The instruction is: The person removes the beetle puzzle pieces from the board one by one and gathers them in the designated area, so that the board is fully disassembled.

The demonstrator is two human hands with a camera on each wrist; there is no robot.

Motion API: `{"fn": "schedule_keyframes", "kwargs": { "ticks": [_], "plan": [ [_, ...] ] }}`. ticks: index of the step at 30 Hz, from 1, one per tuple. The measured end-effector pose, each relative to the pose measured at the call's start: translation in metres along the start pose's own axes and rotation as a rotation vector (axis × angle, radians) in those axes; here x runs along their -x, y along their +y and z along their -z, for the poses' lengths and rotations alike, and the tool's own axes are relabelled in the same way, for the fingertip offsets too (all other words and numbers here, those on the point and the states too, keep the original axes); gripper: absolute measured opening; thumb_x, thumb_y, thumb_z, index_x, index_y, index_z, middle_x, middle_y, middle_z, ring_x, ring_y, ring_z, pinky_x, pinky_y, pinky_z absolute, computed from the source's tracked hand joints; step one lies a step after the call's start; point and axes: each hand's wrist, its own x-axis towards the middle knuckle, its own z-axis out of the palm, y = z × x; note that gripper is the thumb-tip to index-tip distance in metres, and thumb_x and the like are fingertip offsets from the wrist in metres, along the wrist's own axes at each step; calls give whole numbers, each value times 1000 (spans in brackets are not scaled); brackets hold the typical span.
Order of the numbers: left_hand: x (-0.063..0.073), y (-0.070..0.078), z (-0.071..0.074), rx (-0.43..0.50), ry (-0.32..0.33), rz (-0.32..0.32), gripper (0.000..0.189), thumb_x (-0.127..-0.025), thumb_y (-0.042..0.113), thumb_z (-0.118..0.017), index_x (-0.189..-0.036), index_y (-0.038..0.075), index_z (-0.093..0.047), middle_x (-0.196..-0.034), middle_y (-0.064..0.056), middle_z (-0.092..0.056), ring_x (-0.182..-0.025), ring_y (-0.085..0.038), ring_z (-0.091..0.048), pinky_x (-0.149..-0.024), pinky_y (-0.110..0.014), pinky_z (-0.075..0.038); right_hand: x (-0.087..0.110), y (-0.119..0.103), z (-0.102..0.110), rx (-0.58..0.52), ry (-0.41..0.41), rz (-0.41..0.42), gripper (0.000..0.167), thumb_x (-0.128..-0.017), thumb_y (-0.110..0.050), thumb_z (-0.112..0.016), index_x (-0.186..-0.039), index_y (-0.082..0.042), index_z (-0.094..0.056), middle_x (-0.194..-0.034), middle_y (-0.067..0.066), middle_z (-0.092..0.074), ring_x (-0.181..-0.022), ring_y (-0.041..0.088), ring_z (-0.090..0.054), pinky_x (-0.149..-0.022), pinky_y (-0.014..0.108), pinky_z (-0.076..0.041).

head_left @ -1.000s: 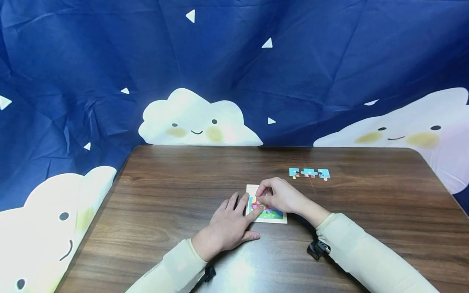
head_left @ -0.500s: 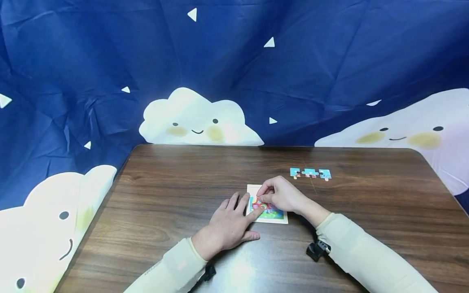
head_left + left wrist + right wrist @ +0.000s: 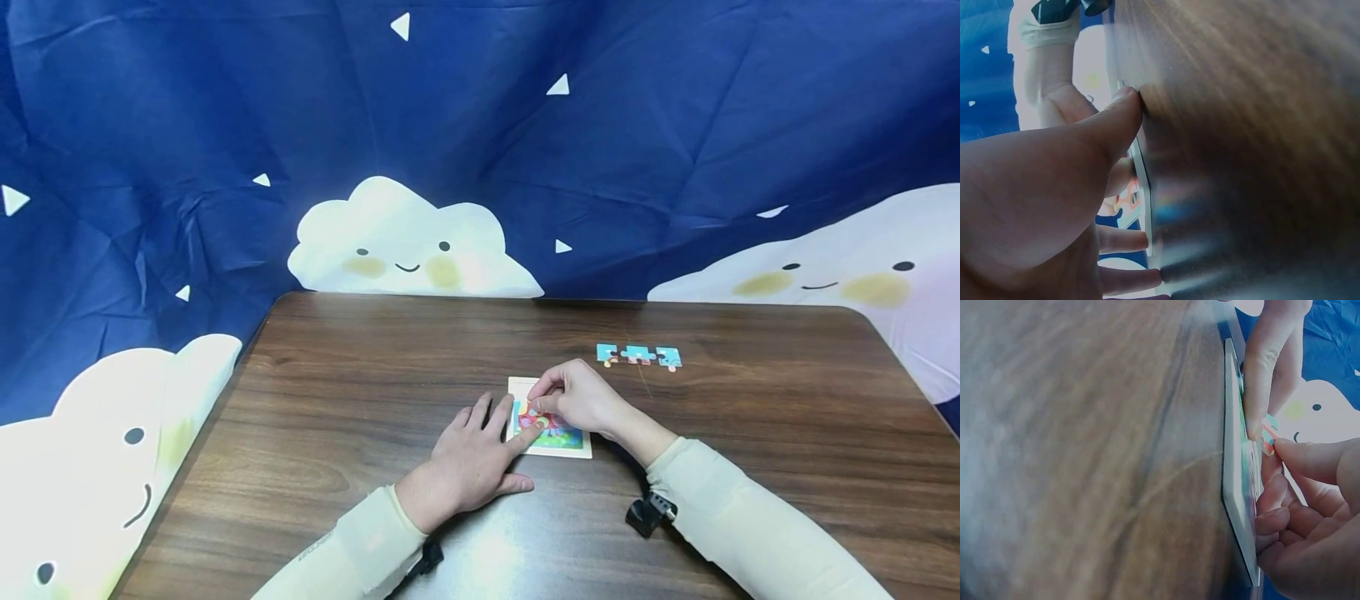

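Puzzle board (image 3: 520,386) with a pale frame lies flat on a brown wood-grain bench (image 3: 360,375), about midway between the bench's left and right edges and well apart from its far edge. Its lower part shows a picture in red and blue over green; a pale bare strip shows along its top edge. A person's left hand (image 3: 472,467) comes from the near side with its fingers spread and released, grasping nothing: the index finger rests on the picture, the next finger reaches the board's left edge, and the thumb lies off the board's near left corner. The right hand (image 3: 583,402) is over the board's right side, its thumb and index finger pinching a small teal and red puzzle piece (image 3: 1269,434) above the picture; whether the piece touches the board is hard to tell. Toward the far edge of the bench, right of the board, three loose blue pieces (image 3: 637,355) lie in a row just beside one another. Behind the bench hangs a dark blue cloth (image 3: 480,100) printed with smiling white clouds (image 3: 408,237).
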Motion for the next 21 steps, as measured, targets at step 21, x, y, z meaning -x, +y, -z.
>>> {"fn": "schedule_keyframes", "kwargs": {
  "ticks": [21],
  "plan": [
    [0,0,1,19,-9,-2,74,-100,75,-52,-166,46,-38,-172,-14,-38,-155,-39,-45,-118,-49,-47,4,2,9,-85,50,-35,10,-97,-9,-77,-104,-2,-81,-88,6,-77,-76,11,-63,-62,23,-49]
  ]
}}
